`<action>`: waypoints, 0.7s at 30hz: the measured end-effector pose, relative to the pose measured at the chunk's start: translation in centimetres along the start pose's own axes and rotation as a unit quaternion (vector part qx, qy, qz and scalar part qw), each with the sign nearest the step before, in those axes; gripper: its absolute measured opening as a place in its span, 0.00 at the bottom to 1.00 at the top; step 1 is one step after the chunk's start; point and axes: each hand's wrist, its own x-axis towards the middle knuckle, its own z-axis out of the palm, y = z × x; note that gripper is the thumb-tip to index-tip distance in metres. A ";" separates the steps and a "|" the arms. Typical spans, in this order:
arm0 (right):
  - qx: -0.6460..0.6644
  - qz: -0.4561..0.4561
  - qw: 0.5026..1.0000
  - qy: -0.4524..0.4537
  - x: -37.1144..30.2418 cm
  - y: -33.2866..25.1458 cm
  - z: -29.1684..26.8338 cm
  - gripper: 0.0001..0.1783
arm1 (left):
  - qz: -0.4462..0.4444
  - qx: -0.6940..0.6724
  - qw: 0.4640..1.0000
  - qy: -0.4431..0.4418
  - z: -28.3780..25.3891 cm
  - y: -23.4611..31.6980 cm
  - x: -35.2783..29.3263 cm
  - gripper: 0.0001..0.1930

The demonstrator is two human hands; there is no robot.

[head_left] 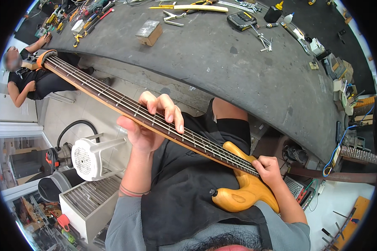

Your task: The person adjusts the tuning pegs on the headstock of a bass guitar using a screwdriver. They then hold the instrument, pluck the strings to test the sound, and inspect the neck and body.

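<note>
A bass guitar [238, 195] with a honey-coloured wooden body lies across my lap. Its dark fretted neck runs up to the far left, where an orange-brown band [46, 57] wraps it near the headstock. My left hand [153, 119] is wrapped round the middle of the neck, thumb at the near edge and fingers curled over the strings. At the body end of the neck, my right hand [267, 169] is closed against the strings, its thumb lying along them. The right fingertips are partly hidden behind the hand.
A large dark workbench [188, 54] curves ahead, holding a small block [149, 32], pliers [173, 17] and a yellow-black tape measure [241, 20]. Someone in black [42, 79] sits beyond the headstock. On the left stand a white stool [87, 159] and a vacuum cleaner [59, 157].
</note>
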 end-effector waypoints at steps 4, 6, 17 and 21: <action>0.026 -0.016 0.999 -0.017 -0.3 1.1 -0.1 0.26 | -0.014 -0.031 0.999 -0.022 -0.2 0.2 -0.1 0.36; 0.038 -0.024 0.997 -0.060 0.0 1.0 -0.5 0.27 | -0.016 -0.076 0.995 -0.064 -1.5 -0.3 -0.2 0.35; 0.016 -0.038 0.999 0.015 -0.2 0.3 0.4 0.22 | 0.044 -0.175 0.983 -0.046 -2.6 5.0 2.5 0.24; 0.031 -0.058 0.997 0.046 -0.4 -0.5 0.6 0.22 | 0.065 -0.149 0.986 -0.035 -1.8 4.6 2.9 0.22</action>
